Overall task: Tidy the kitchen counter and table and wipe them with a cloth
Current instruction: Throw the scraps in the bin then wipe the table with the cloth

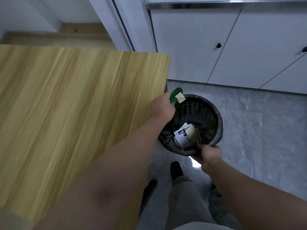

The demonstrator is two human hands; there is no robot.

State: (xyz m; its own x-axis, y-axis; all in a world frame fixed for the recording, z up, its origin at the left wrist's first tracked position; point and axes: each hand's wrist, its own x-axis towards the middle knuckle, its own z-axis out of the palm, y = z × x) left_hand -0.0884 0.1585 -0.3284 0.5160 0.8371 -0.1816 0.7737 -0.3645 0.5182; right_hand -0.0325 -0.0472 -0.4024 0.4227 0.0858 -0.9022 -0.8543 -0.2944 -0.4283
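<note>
Our left hand gripped a green cloth at the tabletop edge, our right hand closed its fingers round the black bin rim, paper wrappers lay inside

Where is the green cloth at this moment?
Head view, centre: the left hand grips the green cloth at the right edge of the wooden table, above the rim of the black bin that the right hand holds.
</note>
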